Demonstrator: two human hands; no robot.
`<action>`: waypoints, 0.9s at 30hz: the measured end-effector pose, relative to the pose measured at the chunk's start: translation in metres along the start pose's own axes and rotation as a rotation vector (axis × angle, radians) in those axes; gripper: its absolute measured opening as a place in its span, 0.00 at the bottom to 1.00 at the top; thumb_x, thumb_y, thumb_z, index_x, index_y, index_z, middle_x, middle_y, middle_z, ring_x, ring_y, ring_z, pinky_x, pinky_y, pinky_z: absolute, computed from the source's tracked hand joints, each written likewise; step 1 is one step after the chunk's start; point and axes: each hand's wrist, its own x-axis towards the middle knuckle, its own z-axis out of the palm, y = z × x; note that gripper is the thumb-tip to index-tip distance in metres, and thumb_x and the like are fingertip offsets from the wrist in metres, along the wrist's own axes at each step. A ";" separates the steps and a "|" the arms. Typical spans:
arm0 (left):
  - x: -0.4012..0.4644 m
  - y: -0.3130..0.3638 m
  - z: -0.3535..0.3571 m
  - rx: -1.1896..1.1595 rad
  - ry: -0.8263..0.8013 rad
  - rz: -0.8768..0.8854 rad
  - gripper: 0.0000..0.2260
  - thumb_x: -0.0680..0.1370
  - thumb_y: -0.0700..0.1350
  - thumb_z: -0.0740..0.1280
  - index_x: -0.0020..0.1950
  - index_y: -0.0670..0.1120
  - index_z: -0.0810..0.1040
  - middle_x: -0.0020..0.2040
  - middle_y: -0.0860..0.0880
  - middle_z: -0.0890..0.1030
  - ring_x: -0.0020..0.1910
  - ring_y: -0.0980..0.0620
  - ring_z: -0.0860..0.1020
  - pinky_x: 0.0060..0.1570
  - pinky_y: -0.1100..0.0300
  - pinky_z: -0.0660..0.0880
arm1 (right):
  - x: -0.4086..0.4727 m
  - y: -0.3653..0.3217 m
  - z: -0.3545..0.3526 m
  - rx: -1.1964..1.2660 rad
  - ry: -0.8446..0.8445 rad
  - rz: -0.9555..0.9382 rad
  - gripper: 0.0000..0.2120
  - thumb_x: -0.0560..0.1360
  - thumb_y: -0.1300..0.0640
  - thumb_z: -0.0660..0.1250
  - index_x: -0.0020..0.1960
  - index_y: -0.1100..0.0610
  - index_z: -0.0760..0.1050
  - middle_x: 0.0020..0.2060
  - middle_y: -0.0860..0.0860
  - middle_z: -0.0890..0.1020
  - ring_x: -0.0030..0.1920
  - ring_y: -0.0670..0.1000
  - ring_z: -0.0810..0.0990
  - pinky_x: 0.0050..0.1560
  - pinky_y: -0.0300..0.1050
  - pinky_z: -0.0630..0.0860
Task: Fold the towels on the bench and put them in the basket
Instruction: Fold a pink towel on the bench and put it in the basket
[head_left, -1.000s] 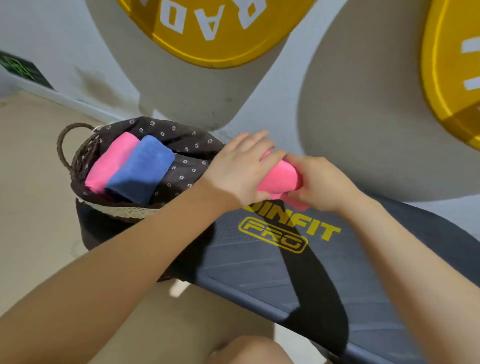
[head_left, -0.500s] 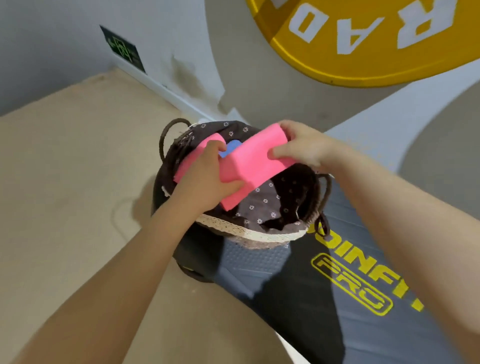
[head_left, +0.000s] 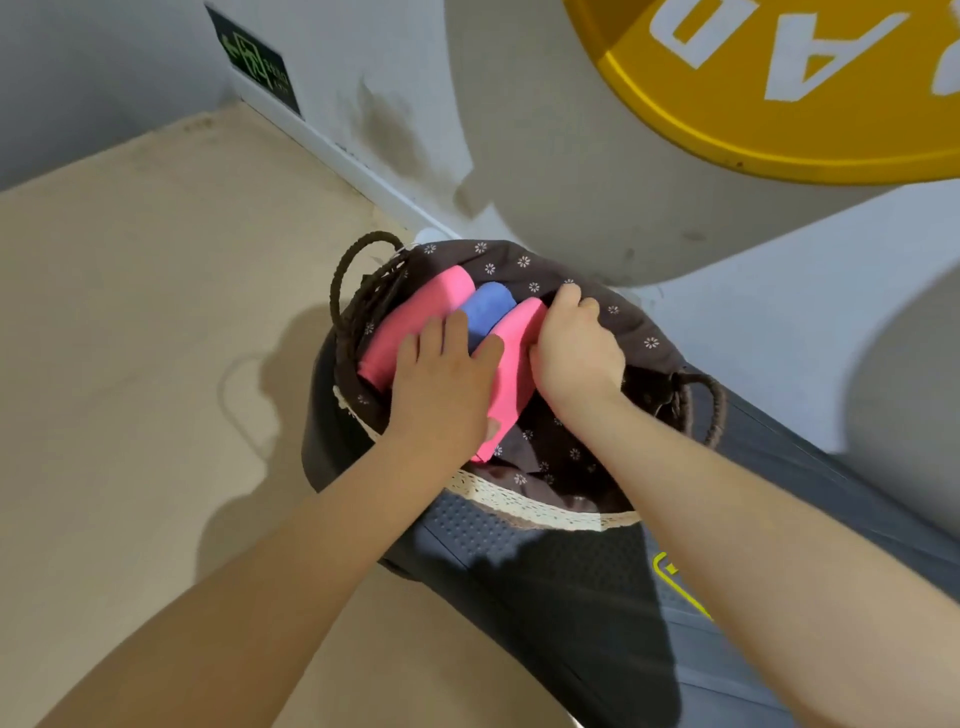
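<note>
- The basket (head_left: 540, 512), lined in brown flowered cloth with a lace rim, stands on the end of the grey bench (head_left: 597, 613), in the middle of the view.
- Three folded towels lie side by side inside it: a pink towel (head_left: 415, 317) at 10 o'clock, a blue towel (head_left: 488, 312) in the middle, and a second pink towel (head_left: 517, 374) just right of it, running from 12 toward 6 o'clock.
- The left hand (head_left: 441, 395) lies palm down over the towels, fingers fairly straight and spread, thumb against the second pink towel.
- The right hand (head_left: 576, 353) is at that towel's right edge, fingers curled down between towel and lining; whether they pinch it I cannot tell.
- A yellow plate (head_left: 779, 104) hangs at 1 o'clock; a green sign (head_left: 257, 65) sits on the wall at 11 o'clock.
</note>
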 end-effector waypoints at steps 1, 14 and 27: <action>0.001 0.000 0.000 -0.043 -0.056 0.004 0.34 0.51 0.58 0.78 0.53 0.47 0.74 0.54 0.41 0.76 0.49 0.43 0.77 0.45 0.55 0.74 | -0.007 0.001 0.000 0.117 0.030 0.005 0.10 0.77 0.65 0.55 0.58 0.60 0.62 0.58 0.60 0.72 0.55 0.64 0.76 0.44 0.49 0.66; 0.002 0.003 0.009 -0.180 -0.207 -0.101 0.33 0.69 0.51 0.72 0.65 0.42 0.59 0.63 0.40 0.66 0.62 0.41 0.67 0.59 0.52 0.66 | -0.039 0.017 0.018 0.306 -0.430 -0.238 0.44 0.73 0.55 0.69 0.76 0.62 0.42 0.76 0.56 0.41 0.77 0.53 0.47 0.72 0.44 0.54; -0.027 0.054 -0.069 -0.560 0.239 0.084 0.26 0.67 0.57 0.55 0.53 0.39 0.74 0.51 0.40 0.75 0.46 0.40 0.77 0.43 0.50 0.72 | -0.094 0.060 -0.101 0.051 -0.015 -0.513 0.17 0.79 0.50 0.55 0.32 0.52 0.60 0.30 0.48 0.67 0.39 0.53 0.68 0.36 0.45 0.61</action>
